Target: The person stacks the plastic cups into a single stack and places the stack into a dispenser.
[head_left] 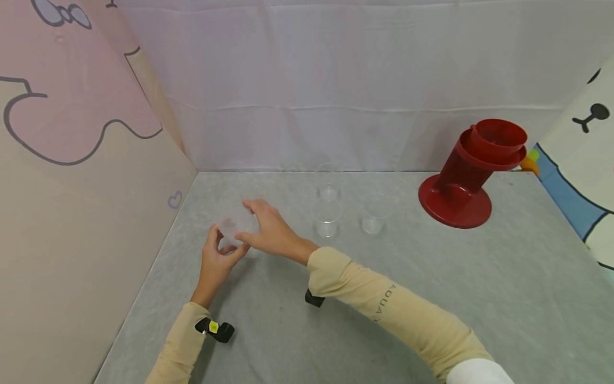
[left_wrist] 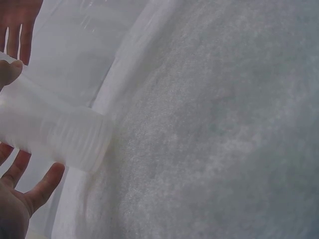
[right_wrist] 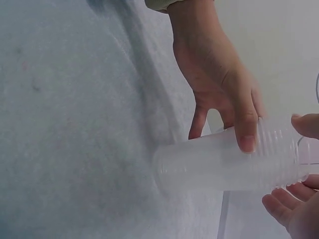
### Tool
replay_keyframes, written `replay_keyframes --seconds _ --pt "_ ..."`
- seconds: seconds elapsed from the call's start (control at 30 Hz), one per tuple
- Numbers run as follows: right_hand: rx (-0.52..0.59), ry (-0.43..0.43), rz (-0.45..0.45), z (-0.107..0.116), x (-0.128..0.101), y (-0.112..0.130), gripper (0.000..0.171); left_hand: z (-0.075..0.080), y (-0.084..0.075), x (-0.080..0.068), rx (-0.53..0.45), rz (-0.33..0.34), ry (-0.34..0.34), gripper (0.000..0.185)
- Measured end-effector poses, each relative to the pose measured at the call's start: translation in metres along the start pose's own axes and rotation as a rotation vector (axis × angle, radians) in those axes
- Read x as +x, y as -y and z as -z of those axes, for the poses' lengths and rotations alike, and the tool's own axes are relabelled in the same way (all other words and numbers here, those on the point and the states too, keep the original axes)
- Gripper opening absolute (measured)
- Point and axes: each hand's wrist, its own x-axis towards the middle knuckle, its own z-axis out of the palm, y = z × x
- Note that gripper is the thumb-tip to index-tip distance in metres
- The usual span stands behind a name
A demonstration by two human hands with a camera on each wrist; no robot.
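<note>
While the left hand (head_left: 214,262) grips a stack of clear ribbed plastic cups (head_left: 236,226) lying sideways above the grey felt surface (head_left: 431,277), the right hand (head_left: 268,228) pinches the stack's far end. Just right of the hands stand three clear plastic cups (head_left: 326,217); farther right, a tilted dark red plastic cup holder (head_left: 472,173).

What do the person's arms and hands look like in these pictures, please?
Both hands, left hand and right hand, are bare, with no gloves or rings visible. Both arms wear long beige sleeves; the right one carries small dark lettering and shows white fabric near the shoulder. A small black camera unit with a yellow mark sits at the left wrist.
</note>
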Motion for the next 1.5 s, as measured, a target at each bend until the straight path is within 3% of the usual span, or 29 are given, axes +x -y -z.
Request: replay_keyframes --seconds 0.67,0.87,1.5 --pt "-0.021 -0.026 -0.006 0.0 -0.006 -0.003 0.063 -0.001 0.0 -0.001 0.011 0.002 -0.001 0.068" --pt "-0.026 -0.05 -0.019 0.008 -0.01 0.0 0.064 -0.001 0.0 -0.001 0.008 -0.002 0.004 0.069" --pt "-0.012 -0.195 0.072 0.041 -0.03 -0.007 0.059 -0.003 -0.001 -0.002 -0.002 0.034 -0.007 0.069"
